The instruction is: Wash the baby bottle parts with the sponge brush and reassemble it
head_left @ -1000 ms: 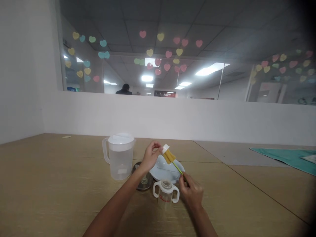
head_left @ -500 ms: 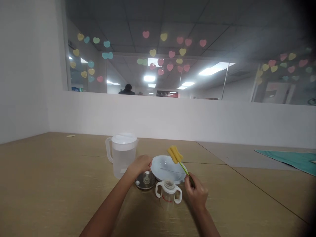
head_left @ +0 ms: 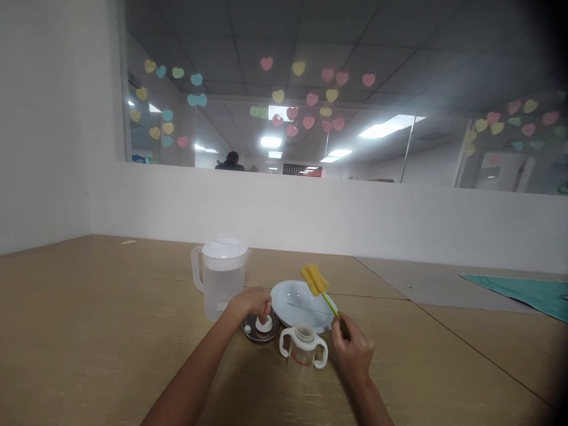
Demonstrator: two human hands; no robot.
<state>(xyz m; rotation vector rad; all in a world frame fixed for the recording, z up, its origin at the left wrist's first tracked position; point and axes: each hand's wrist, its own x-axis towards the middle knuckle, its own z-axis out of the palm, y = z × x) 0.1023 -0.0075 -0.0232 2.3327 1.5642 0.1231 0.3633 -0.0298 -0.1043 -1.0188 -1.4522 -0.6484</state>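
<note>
My left hand (head_left: pixel 252 302) reaches down over a small dark round dish (head_left: pixel 261 338), fingertips pinched on a white ring-shaped bottle cap (head_left: pixel 264 324) in it. A small white piece (head_left: pixel 247 329) lies at the dish's left side. My right hand (head_left: pixel 355 346) grips the handle of a sponge bottle brush (head_left: pixel 331 303), its yellow head tilted up and left above a white bowl (head_left: pixel 290 319). Between my hands stands an uncapped clear baby bottle (head_left: pixel 302 358) with two white handles and red lettering.
A translucent lidded pitcher (head_left: pixel 223 284) stands behind my left hand. A teal cloth (head_left: pixel 528 290) lies on the grey surface at the far right. Behind the table runs a white wall (head_left: pixel 284 207) below a window with heart stickers. Beyond the glass a person (head_left: pixel 231 161) is visible.
My left hand has lowered slightly into the dish, bringing the white cap down over where a clear nipple-like piece showed. My right hand with the brush has hardly moved.
</note>
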